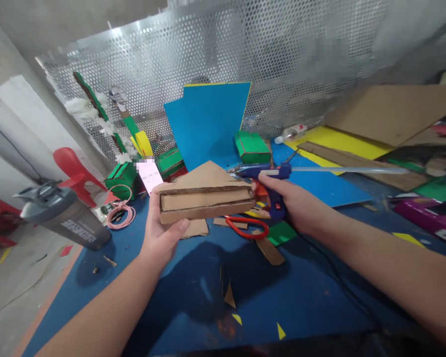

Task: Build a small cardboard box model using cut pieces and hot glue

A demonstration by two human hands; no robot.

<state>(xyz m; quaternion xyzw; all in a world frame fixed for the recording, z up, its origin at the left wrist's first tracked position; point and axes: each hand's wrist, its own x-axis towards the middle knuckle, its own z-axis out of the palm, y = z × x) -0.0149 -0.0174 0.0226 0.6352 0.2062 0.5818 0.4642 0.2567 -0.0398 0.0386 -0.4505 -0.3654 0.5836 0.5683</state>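
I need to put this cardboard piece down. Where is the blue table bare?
Bare blue table lies between the forearms, beside small triangular scraps. Also bare: below the grey shaker bottle. Crowded: around the red-handled scissors and green boxes.

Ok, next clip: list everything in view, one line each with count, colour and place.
cardboard piece: one, brown, triangular top, held above the table centre
glue gun: one, blue, right of the cardboard, nozzle toward it
scissors: one, red handles, on the table under the cardboard
table: one, blue top, littered with scraps
blue sheet: one, upright against the mesh
green boxes: several, back of table
shaker bottle: one, grey, left table edge
pink cord: one, coiled, beside the bottle
red chair: one, far left
left hand: fingers gripping the cardboard
right hand: fingers wrapped round the glue gun
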